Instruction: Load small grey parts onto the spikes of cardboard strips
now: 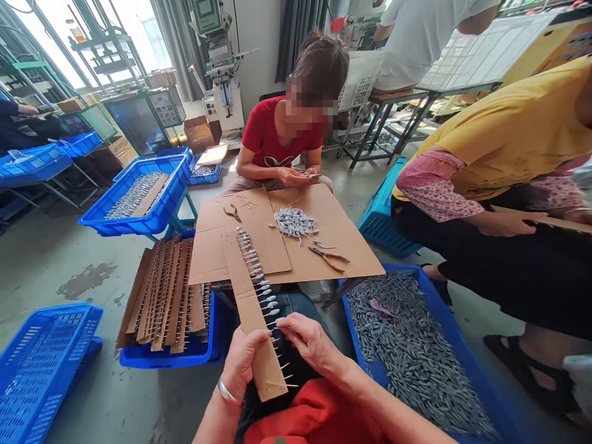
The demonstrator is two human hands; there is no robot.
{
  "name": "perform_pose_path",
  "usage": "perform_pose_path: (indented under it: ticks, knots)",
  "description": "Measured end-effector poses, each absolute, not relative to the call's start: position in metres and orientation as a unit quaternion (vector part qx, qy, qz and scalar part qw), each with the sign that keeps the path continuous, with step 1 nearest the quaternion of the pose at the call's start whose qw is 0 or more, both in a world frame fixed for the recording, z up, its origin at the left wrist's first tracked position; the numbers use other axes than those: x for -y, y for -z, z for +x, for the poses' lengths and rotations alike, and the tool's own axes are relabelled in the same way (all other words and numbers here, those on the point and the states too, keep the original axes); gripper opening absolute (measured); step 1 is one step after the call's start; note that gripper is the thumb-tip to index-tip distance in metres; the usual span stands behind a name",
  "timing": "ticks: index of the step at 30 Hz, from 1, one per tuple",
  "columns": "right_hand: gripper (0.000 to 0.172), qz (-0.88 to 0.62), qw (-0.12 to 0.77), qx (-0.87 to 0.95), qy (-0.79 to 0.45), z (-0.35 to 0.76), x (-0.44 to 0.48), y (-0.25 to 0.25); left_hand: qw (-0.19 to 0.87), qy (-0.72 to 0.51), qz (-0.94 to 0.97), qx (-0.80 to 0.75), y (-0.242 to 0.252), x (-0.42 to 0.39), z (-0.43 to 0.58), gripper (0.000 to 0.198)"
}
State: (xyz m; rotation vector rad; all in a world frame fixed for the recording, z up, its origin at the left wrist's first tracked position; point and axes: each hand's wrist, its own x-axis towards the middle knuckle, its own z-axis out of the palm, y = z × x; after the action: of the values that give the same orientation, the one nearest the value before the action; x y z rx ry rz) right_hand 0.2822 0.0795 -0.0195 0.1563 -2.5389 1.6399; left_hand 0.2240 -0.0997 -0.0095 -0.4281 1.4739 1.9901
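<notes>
My left hand (241, 361) grips a long cardboard strip (247, 301), thumb on its face, near the end closest to me. Thin pointed sticks poke out along the strip's right edge. On the farther sticks sit small grey teardrop-shaped pieces (268, 304); the nearest sticks (287, 376) are bare. The fingers of my right hand (312, 344) are pinched at the strip's edge around a small grey piece (279, 321), partly hidden by the fingertips. The strip's far end rests over the cardboard-covered table (342, 228).
On the table are a pile of grey pieces (296, 222) and two pliers (329, 256) (232, 213). A blue crate of strips (161, 354) stands left, a bin of grey pieces (416, 333) right. One person (282, 135) sits opposite, another (499, 135) at right.
</notes>
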Motion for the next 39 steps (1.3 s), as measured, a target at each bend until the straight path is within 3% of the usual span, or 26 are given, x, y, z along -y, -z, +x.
perform_pose_path:
  ticks: [28, 33, 39]
  knots:
    - [0.034, -0.015, 0.026, 0.774, -0.632, 0.285, -0.073, 0.025, 0.317, -0.749, -0.153, -0.561, 0.011, 0.104, 0.223, 0.046]
    - [0.033, -0.134, 0.001, 0.693, -0.708, 0.283, -0.064, 0.015, 0.316, -0.745, -0.149, -0.568, 0.011, 0.104, 0.223, 0.045]
    - [0.047, -0.251, -0.026, 0.573, -0.78, 0.283, -0.05, 0.008, 0.296, -0.746, -0.153, -0.577, 0.01, 0.103, 0.225, 0.042]
